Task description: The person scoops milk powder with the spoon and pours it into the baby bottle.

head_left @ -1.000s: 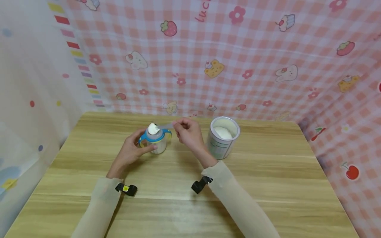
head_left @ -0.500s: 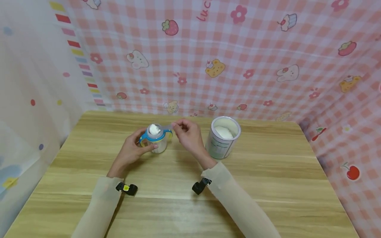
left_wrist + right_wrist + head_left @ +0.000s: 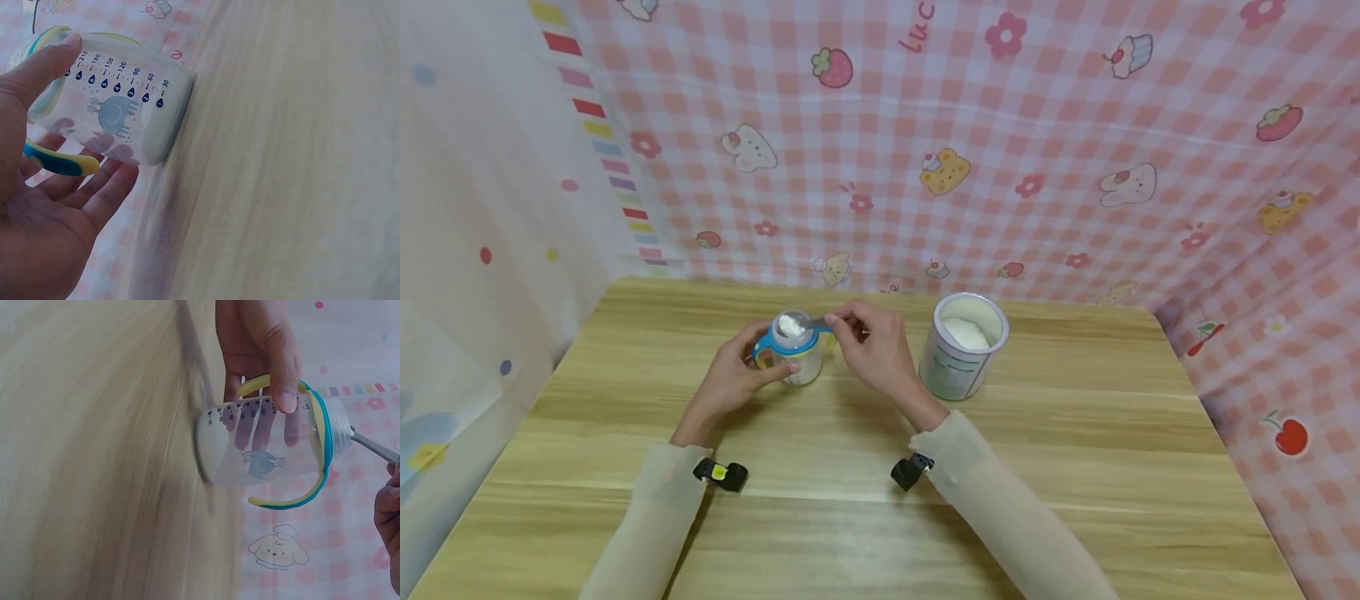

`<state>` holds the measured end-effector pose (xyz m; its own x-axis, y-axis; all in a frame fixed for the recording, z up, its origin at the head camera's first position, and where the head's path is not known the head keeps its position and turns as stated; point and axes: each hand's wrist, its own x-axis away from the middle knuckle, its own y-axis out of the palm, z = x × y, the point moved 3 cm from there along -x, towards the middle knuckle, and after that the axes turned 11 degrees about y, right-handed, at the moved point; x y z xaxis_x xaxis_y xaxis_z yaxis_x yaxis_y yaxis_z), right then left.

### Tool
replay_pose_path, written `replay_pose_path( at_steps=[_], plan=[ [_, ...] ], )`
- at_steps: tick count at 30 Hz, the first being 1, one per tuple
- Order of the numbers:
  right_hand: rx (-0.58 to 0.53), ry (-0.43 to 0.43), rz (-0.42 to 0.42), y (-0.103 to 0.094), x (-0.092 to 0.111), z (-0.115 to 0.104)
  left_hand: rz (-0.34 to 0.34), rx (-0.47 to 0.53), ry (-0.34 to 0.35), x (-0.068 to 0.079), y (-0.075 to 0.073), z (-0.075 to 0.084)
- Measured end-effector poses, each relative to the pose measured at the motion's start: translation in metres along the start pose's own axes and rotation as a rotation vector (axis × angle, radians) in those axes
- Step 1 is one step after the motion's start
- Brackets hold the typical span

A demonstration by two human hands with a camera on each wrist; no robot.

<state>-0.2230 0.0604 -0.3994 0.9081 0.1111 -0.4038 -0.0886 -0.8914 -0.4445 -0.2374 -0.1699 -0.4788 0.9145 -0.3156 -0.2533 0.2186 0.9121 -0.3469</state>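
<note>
A clear baby bottle with blue and yellow handles stands upright on the table, its mouth uncovered. My left hand grips it from the left, with the thumb across the front, as the left wrist view shows on the bottle's printed scale. Between thumb and fingers, my right hand pinches the handle of a scoop. The scoop's bowl is at the bottle's mouth, where white powder shows. Some whitish content lies at the bottle's bottom. To the right stands an open tin of white powder.
The wooden table reaches back to a pink checked cloth hung behind it. More patterned cloth hangs on both sides. The tin stands close to my right wrist. A small black camera sits on each wrist.
The scoop has tipped down into the bottle's mouth, and the white mound that stood above the rim has sunk lower. My right hand has turned slightly; the left still holds the bottle.
</note>
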Motion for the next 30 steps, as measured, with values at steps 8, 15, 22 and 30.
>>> replay_pose_path(
  at_steps=[8, 15, 22, 30],
  plan=[
    [0.101, -0.178, -0.009, -0.002, 0.004, -0.006, -0.007, -0.004, -0.014, 0.001, 0.001, 0.001],
    [0.169, -0.290, -0.033, -0.001, 0.007, -0.009, -0.001, 0.000, -0.008, 0.001, 0.001, 0.002],
    [0.289, -0.443, -0.047, -0.001, 0.010, -0.015, 0.001, -0.018, -0.004, 0.000, 0.001, -0.001],
    [0.438, -0.592, -0.032, -0.001, 0.014, -0.020, -0.002, -0.045, -0.009, 0.001, 0.001, 0.000]
  ],
)
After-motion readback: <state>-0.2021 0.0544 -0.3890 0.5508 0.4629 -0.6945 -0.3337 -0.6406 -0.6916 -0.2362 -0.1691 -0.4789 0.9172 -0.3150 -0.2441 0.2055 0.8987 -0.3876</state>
